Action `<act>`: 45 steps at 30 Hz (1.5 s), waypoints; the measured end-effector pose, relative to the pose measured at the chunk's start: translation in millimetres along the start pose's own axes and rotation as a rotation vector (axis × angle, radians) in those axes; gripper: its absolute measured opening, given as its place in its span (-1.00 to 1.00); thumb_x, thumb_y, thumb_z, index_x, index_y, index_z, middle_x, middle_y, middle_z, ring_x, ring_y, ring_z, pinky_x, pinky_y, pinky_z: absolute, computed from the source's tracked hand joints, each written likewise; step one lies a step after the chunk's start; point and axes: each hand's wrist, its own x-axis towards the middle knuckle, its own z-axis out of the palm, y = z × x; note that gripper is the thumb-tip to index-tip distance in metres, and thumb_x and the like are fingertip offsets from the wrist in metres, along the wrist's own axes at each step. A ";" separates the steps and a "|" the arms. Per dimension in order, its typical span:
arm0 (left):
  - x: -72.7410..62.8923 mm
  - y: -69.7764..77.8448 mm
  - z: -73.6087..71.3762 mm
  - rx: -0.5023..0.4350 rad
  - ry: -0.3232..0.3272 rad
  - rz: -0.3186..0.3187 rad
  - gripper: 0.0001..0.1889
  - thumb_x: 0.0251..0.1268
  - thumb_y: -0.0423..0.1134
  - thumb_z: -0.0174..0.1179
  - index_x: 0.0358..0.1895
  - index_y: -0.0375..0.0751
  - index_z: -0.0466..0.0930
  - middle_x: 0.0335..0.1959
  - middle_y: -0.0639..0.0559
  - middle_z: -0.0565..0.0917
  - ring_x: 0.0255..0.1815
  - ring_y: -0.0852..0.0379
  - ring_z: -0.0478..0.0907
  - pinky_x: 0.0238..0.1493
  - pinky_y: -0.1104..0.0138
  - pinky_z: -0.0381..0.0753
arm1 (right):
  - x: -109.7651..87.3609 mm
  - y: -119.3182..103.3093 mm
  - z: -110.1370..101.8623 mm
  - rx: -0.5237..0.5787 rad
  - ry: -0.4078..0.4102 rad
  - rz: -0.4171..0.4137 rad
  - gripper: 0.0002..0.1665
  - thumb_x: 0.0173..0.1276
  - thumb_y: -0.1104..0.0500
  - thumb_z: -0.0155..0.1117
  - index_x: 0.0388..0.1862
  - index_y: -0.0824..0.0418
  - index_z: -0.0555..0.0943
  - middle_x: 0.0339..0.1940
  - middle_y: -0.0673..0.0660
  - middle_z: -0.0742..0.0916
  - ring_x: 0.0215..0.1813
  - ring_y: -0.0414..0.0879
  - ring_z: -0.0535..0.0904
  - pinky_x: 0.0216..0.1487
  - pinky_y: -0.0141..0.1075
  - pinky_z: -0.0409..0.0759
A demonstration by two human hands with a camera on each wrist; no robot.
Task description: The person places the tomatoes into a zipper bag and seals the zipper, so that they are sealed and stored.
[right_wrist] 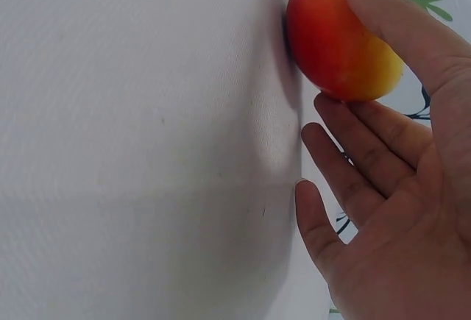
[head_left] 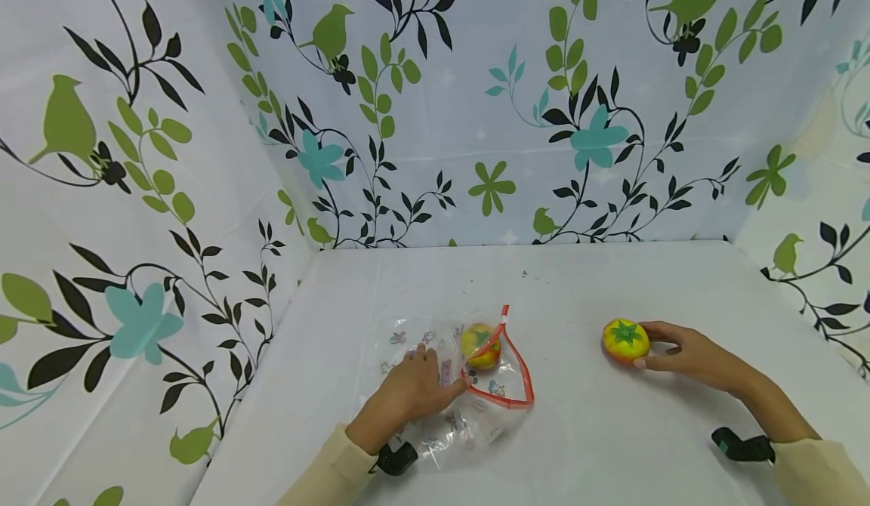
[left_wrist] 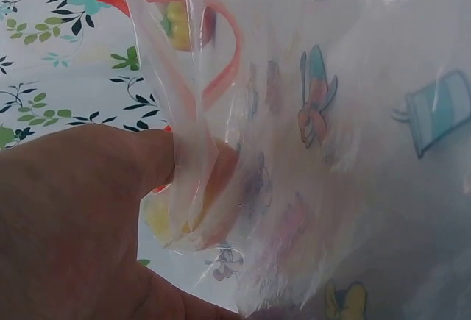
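Red-yellow, green-topped round fruit (head_left: 621, 346), pinched in right hand (head_left: 700, 359).
Left hand (head_left: 410, 387) touches clear, printed, red-rimmed plastic bag (head_left: 473, 417); I can't tell whether it grips.

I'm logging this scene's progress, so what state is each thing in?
Clear bag: crumpled, red-edged mouth open.
Left fruit: whole, inside the bag near its mouth.
Right fruit: whole, outside the bag, held.
Left hand: touching the bag.
Right hand: holding the right fruit.
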 end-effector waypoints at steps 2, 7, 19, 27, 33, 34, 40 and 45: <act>-0.1 0.2 -0.1 -0.001 0.002 0.001 0.07 0.32 0.48 0.11 0.48 -0.50 0.36 0.54 -0.37 0.40 0.52 -0.43 0.38 0.36 -0.22 0.53 | 1.0 -0.9 1.3 -0.001 0.003 -0.005 -0.19 0.46 -0.01 0.42 0.52 0.37 0.41 0.43 0.43 0.58 0.40 0.40 0.49 0.27 0.32 0.56; -0.2 0.8 -0.5 -0.008 0.004 -0.002 0.06 0.33 0.47 0.12 0.48 -0.50 0.37 0.54 -0.37 0.40 0.52 -0.42 0.38 0.35 -0.22 0.54 | 5.4 -8.2 6.5 -0.001 0.012 -0.013 -0.19 0.46 -0.04 0.42 0.53 0.33 0.42 0.44 0.38 0.59 0.41 0.35 0.50 0.22 0.02 0.65; -0.1 0.4 -1.6 -0.015 0.001 -0.005 0.06 0.33 0.48 0.12 0.48 -0.50 0.37 0.54 -0.37 0.40 0.52 -0.42 0.38 0.34 -0.23 0.54 | 18.5 -41.5 35.1 0.060 -0.005 -0.088 -0.21 0.40 -0.06 0.44 0.50 0.23 0.48 0.44 0.24 0.62 0.39 0.24 0.54 0.21 -0.07 0.63; 0.1 0.5 -0.7 -0.012 0.000 -0.004 0.06 0.32 0.48 0.12 0.47 -0.50 0.38 0.53 -0.36 0.41 0.51 -0.42 0.40 0.33 -0.24 0.55 | 28.4 -67.6 55.9 0.085 -0.057 -0.113 -0.18 0.33 -0.11 0.48 0.48 0.21 0.50 0.41 0.20 0.64 0.36 0.19 0.55 0.24 -0.02 0.62; -0.5 1.6 -0.9 -0.018 0.004 -0.004 0.07 0.32 0.48 0.13 0.47 -0.51 0.38 0.54 -0.38 0.41 0.52 -0.43 0.39 0.34 -0.23 0.54 | 33.3 -84.2 71.0 0.100 -0.107 -0.114 -0.14 0.27 -0.13 0.52 0.48 0.16 0.51 0.38 0.13 0.66 0.36 0.14 0.55 0.26 -0.01 0.61; -0.8 1.4 -0.8 -0.018 0.004 -0.004 0.07 0.32 0.48 0.13 0.47 -0.51 0.37 0.54 -0.38 0.40 0.52 -0.43 0.38 0.35 -0.23 0.54 | 34.4 -86.6 73.6 0.100 -0.114 -0.115 -0.14 0.27 -0.14 0.52 0.48 0.15 0.52 0.38 0.12 0.66 0.36 0.13 0.55 0.27 0.00 0.61; 0.3 -0.4 0.7 -0.022 0.007 -0.005 0.07 0.31 0.49 0.12 0.48 -0.50 0.38 0.54 -0.38 0.40 0.52 -0.43 0.38 0.36 -0.23 0.53 | 41.8 -98.2 87.2 0.107 -0.160 -0.120 -0.12 0.27 -0.19 0.52 0.48 0.14 0.51 0.38 0.12 0.66 0.37 0.14 0.55 0.27 0.05 0.60; 0.1 -0.4 -0.3 -0.022 -0.001 -0.004 0.07 0.31 0.49 0.13 0.50 -0.48 0.36 0.55 -0.37 0.39 0.53 -0.42 0.37 0.37 -0.23 0.51 | 47.3 -104.5 98.7 0.117 -0.210 -0.119 -0.15 0.30 -0.21 0.49 0.49 0.10 0.51 0.36 0.05 0.68 0.35 0.07 0.55 0.23 0.00 0.59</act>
